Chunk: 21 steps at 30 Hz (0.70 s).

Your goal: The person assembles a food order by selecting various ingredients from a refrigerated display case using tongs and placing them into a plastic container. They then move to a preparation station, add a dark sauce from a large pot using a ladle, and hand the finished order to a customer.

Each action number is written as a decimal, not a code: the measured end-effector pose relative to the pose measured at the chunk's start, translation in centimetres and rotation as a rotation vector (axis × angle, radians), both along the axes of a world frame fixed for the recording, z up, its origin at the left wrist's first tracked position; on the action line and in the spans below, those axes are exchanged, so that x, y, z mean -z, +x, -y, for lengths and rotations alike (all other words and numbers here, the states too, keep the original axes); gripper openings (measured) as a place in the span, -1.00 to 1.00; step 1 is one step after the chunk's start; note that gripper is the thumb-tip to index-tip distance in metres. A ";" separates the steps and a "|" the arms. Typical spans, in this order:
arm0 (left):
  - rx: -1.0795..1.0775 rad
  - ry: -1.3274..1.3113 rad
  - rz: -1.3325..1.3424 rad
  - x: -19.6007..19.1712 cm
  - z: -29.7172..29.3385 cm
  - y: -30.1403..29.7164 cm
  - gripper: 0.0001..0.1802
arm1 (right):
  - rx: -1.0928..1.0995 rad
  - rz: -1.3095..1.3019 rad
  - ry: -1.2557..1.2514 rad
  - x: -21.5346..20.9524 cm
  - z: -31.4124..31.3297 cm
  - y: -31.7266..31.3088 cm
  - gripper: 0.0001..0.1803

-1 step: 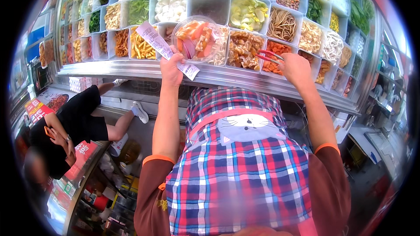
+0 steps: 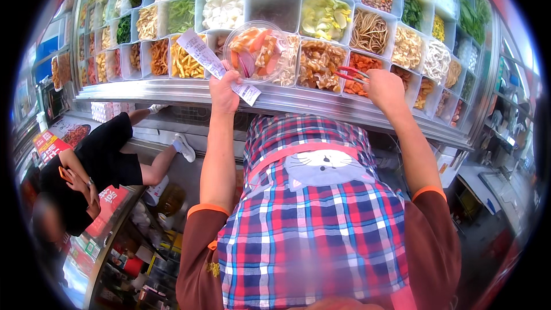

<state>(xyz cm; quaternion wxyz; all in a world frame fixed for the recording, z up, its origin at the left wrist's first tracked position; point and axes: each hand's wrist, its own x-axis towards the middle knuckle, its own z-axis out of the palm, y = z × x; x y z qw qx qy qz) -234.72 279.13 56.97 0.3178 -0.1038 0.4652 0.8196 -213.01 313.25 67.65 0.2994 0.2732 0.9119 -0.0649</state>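
My left hand is closed around the near rim of a clear round plastic tub and a long printed paper slip. Inside the tub lie orange-and-white pieces and purple onion slices. My right hand grips a pair of red tongs, whose tips point left. Those tips hover by the divider between a bin of brown glossy slices and a bin of orange-red pieces. I cannot make out any food between the tips.
Rows of white bins with vegetables, noodles and mushrooms fill the counter, edged by a metal rail. To the left, a person in black sits with an orange phone. A shelf table stands at right.
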 end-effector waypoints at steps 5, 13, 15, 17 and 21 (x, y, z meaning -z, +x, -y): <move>-0.007 -0.005 0.040 0.0 -0.4 0.3 -0.76 | -0.098 0.090 -0.004 3.6 1.2 -2.9 -0.80; 0.025 0.021 0.022 0.2 -0.2 1.0 -0.78 | -0.013 0.096 -0.018 1.2 0.5 -4.3 -0.76; 0.015 0.001 0.022 0.4 0.0 0.9 -0.78 | 0.090 0.092 -0.048 0.4 -0.2 -4.3 -0.68; 0.005 -0.014 0.020 0.5 0.2 0.7 -0.78 | 0.109 0.039 -0.078 -1.2 -0.4 -4.7 -0.69; 0.008 -0.026 0.017 0.6 0.4 0.3 -0.78 | -0.060 0.049 0.002 -0.9 -0.4 -4.9 -0.77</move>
